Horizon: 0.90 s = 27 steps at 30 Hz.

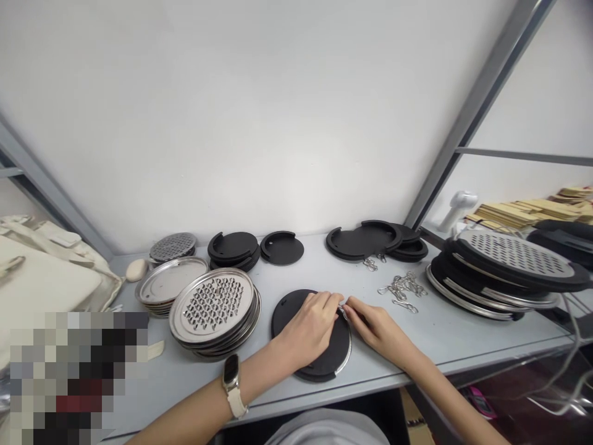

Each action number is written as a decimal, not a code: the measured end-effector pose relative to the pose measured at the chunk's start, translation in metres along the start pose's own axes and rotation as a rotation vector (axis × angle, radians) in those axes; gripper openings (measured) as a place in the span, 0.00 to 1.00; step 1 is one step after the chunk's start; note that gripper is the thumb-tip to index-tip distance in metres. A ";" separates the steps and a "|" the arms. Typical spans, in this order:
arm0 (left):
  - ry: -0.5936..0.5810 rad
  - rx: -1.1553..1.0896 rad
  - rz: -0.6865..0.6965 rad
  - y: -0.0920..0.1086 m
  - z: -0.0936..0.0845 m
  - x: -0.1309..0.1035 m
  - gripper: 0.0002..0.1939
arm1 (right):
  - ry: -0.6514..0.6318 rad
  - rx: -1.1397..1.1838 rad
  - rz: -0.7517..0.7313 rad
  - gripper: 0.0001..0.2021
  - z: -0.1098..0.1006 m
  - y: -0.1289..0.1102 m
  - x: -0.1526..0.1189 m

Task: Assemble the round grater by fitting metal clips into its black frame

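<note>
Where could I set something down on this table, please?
Behind the left hand, between grater stack and clips; also a patch between right hand, clips and right stack. Crowded: both ends, and the back, with black discs.

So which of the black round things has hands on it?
The disc at the table's front edge: the left hand lies across it, the right at its side. No hand touches the others, like those by the wall.

Grey tabletop [204,395] is supporting stacked metal graters [215,309], black discs [234,248], loose metal clips [404,289] and, far left, a cream bag [50,266].
</note>
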<state>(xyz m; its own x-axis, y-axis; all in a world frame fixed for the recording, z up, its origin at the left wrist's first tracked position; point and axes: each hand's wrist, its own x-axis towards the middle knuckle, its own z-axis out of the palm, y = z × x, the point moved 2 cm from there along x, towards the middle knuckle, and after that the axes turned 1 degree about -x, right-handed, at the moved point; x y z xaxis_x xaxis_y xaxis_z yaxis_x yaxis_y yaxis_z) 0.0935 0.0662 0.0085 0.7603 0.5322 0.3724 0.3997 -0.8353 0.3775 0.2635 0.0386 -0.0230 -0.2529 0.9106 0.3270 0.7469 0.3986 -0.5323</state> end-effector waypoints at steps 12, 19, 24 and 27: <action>0.002 0.012 -0.002 -0.001 -0.001 0.000 0.14 | -0.058 0.014 0.013 0.10 0.003 0.001 -0.001; -0.003 -0.004 -0.001 0.000 0.001 0.000 0.14 | 0.002 -0.010 0.031 0.12 0.002 0.002 -0.001; 0.000 -0.004 0.004 0.000 0.000 0.000 0.14 | -0.012 -0.005 0.033 0.12 0.002 0.004 -0.001; 0.006 0.011 0.010 -0.001 0.000 0.000 0.14 | -0.049 -0.006 0.035 0.11 0.003 0.004 0.000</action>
<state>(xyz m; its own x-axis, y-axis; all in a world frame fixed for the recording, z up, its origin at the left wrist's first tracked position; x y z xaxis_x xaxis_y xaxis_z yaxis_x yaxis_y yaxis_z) 0.0933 0.0670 0.0078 0.7611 0.5249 0.3811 0.3978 -0.8418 0.3649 0.2647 0.0408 -0.0278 -0.2565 0.9281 0.2697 0.7592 0.3662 -0.5380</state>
